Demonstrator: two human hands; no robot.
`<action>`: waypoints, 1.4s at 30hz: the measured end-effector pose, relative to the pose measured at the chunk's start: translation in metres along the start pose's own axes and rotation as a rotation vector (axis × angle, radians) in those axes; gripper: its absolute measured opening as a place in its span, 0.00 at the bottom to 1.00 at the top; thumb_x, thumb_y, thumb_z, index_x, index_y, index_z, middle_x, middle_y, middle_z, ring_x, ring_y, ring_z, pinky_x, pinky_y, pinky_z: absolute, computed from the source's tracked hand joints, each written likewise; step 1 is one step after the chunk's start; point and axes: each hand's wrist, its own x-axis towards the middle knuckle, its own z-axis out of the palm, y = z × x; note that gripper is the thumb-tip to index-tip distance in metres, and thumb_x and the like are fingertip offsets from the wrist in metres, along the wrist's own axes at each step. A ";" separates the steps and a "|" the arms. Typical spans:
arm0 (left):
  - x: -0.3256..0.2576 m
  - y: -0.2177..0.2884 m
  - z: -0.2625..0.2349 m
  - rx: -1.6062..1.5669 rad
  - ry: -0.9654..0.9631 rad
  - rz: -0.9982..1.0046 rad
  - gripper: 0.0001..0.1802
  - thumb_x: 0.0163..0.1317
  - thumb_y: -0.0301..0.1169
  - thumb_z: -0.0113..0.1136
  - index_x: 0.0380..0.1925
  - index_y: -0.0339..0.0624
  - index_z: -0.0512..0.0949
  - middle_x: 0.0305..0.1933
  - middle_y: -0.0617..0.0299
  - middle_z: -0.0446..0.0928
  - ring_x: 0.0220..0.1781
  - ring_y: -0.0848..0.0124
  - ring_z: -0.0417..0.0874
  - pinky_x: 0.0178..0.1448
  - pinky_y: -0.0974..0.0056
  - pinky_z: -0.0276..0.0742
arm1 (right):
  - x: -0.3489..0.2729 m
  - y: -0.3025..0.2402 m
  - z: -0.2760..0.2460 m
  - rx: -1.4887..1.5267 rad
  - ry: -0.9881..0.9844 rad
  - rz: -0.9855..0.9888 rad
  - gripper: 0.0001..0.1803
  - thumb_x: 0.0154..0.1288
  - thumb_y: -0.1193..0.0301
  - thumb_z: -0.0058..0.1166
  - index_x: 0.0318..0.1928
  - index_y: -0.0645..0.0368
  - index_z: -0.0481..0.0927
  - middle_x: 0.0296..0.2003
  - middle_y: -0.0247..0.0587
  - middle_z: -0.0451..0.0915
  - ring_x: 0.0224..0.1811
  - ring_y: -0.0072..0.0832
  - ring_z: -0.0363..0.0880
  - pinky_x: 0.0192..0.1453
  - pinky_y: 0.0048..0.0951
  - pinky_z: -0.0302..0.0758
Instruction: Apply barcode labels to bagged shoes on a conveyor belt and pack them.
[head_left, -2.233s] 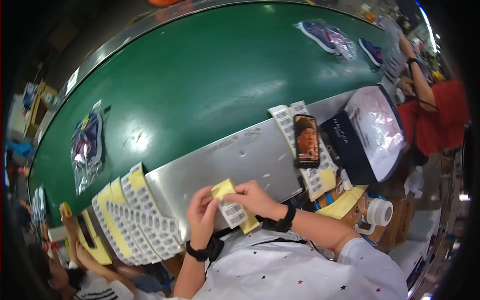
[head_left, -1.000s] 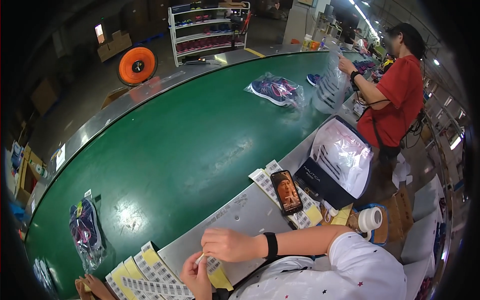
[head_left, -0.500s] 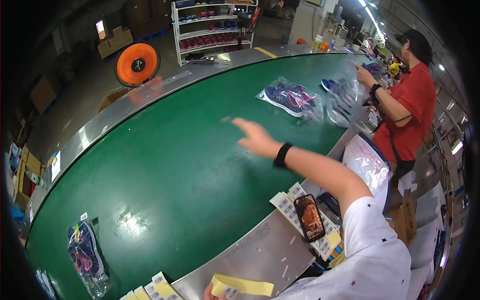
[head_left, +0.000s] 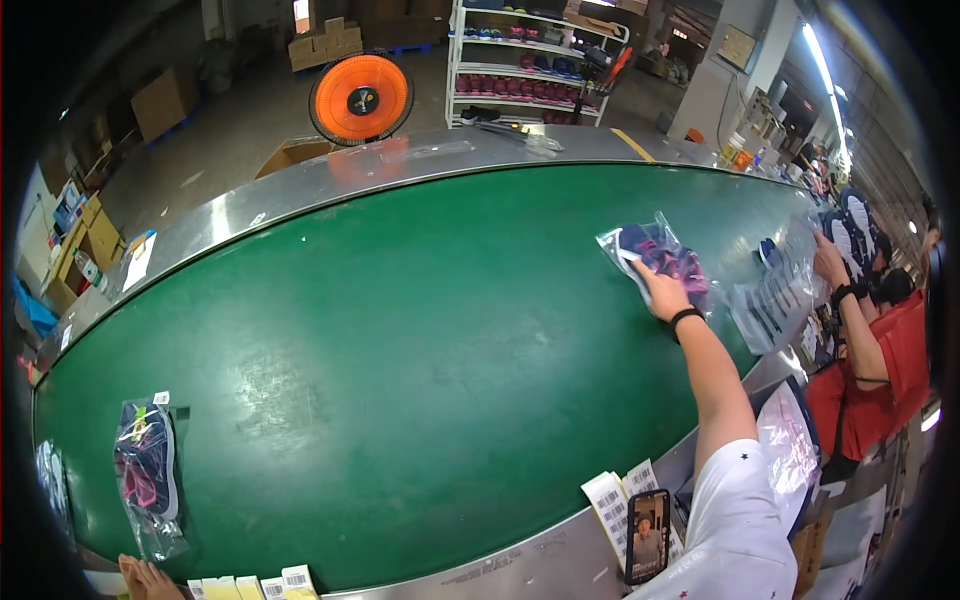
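My right hand (head_left: 664,293) reaches far out over the green conveyor belt (head_left: 420,300). Its fingers lie on a clear plastic bag with navy and pink sneakers (head_left: 685,268), index finger stretched along the near side; the thumb is hidden. At the lower left edge a hand (head_left: 150,580), apparently my left, shows only in part, fingers stretched and nothing visible in them. Just above it lies another bagged pair of navy and pink sneakers (head_left: 145,460) with a small white tag.
Barcode label strips (head_left: 606,505) and a phone (head_left: 648,535) sit at the near edge, more label strips (head_left: 250,588) at lower left. A co-worker in a red shirt (head_left: 870,370) holds a clear bag (head_left: 770,315) at right. An orange fan (head_left: 362,100) stands beyond the belt.
My right hand has moved outward and right, from above bare belt onto the bagged sneakers. The yellow label strip in my left hand is out of sight. The view has swung rightward relative to the far shelf.
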 end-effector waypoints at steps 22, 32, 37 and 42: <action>0.014 -0.012 0.010 -0.166 0.035 0.047 0.24 0.58 0.17 0.50 0.56 0.23 0.70 0.52 0.49 0.76 0.52 0.66 0.80 0.58 0.65 0.75 | -0.020 -0.312 -0.056 1.393 -0.104 0.284 0.47 0.53 0.81 0.62 0.72 0.51 0.55 0.32 0.40 0.79 0.28 0.25 0.78 0.28 0.27 0.77; 0.016 -0.026 0.011 -0.198 0.022 0.116 0.23 0.60 0.22 0.53 0.56 0.25 0.71 0.55 0.47 0.74 0.56 0.63 0.78 0.60 0.62 0.74 | 0.005 -0.324 -0.023 1.135 0.015 0.251 0.49 0.45 0.84 0.63 0.70 0.55 0.59 0.39 0.49 0.80 0.35 0.32 0.81 0.32 0.35 0.78; 0.015 -0.022 0.007 -0.155 0.037 0.152 0.23 0.60 0.22 0.54 0.56 0.24 0.71 0.55 0.47 0.75 0.55 0.64 0.78 0.60 0.62 0.74 | -0.033 -0.306 -0.033 1.372 -0.097 0.376 0.47 0.48 0.84 0.61 0.70 0.56 0.57 0.36 0.46 0.80 0.31 0.27 0.79 0.29 0.29 0.77; 0.013 -0.025 0.010 -0.134 0.049 0.112 0.22 0.59 0.21 0.53 0.54 0.23 0.72 0.53 0.48 0.76 0.51 0.66 0.80 0.56 0.65 0.76 | -0.013 -0.359 -0.057 1.260 -0.165 0.208 0.49 0.53 0.78 0.65 0.73 0.54 0.52 0.40 0.45 0.79 0.31 0.27 0.79 0.29 0.30 0.76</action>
